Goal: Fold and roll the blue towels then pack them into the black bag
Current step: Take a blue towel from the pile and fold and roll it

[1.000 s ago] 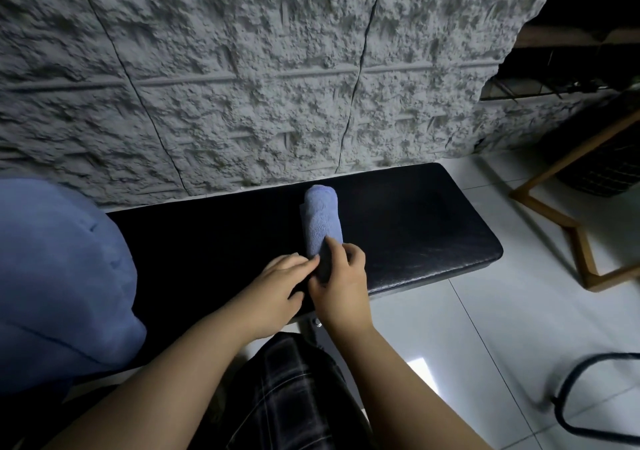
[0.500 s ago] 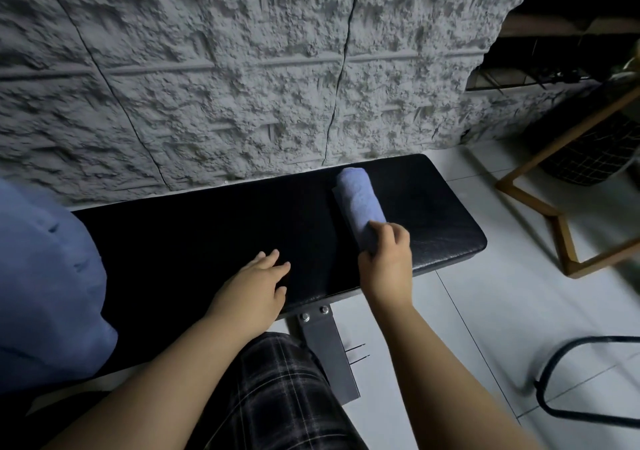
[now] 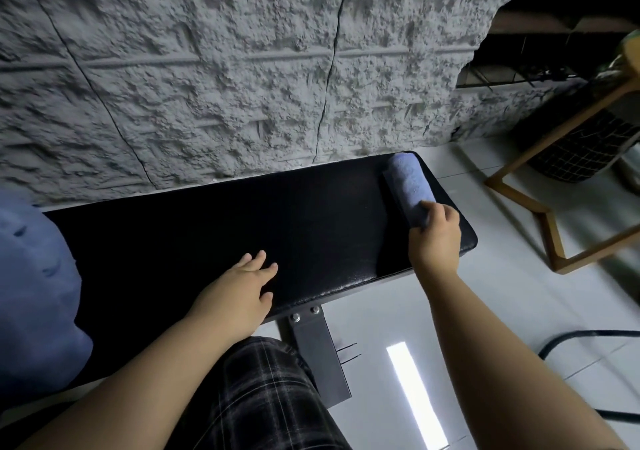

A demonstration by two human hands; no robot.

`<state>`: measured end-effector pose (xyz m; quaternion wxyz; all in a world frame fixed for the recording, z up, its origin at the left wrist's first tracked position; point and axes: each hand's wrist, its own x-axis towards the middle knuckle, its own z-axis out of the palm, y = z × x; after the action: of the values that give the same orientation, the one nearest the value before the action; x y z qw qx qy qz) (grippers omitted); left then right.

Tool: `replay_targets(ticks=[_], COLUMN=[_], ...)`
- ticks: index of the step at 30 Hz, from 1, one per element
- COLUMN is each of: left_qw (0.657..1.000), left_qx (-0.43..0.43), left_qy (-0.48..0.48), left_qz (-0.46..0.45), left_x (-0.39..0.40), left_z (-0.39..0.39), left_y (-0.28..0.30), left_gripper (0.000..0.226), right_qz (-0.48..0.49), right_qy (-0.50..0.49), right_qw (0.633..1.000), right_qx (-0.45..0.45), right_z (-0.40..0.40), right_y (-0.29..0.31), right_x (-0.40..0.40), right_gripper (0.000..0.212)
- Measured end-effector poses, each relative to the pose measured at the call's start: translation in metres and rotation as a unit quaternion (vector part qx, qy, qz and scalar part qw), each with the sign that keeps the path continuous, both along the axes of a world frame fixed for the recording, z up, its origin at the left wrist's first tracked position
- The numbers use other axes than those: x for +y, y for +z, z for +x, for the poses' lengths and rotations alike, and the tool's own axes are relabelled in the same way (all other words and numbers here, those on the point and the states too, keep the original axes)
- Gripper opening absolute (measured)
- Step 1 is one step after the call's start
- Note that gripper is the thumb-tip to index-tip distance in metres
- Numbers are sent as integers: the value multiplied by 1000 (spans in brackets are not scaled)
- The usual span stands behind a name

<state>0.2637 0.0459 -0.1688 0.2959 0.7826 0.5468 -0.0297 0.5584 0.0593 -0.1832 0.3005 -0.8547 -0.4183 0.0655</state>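
rolled light-blue terry towel lies on the right end of the long black padded bench, its far end at the bench's back edge by the rough grey stone-textured wall, near end gripped by the right hand with fingers curled round the roll. left hand rests flat on the bench near its front edge, fingers straight and slightly spread, holding nothing, well apart from the towel. outward: loose blue cloth heap on the bench's left end, wooden frame on the white tiled floor to the right.
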Motion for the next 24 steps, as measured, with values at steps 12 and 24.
replay_targets(ticks=[12,24], left_qw=[1000,1000], left_qx=[4,13], left_qy=[-18,-20], left_qz=[7,6], left_x=[-3,-3], left_z=[-5,-4], left_y=[-3,-3], left_gripper=[55,56], right_qz=[-13,-95], right_qy=[17,7], right_qw=[996,988], right_qx=[-81,-122], right_z=[48,49], right_y=[-3,14], right_x=[15,20], right_gripper=[55,53])
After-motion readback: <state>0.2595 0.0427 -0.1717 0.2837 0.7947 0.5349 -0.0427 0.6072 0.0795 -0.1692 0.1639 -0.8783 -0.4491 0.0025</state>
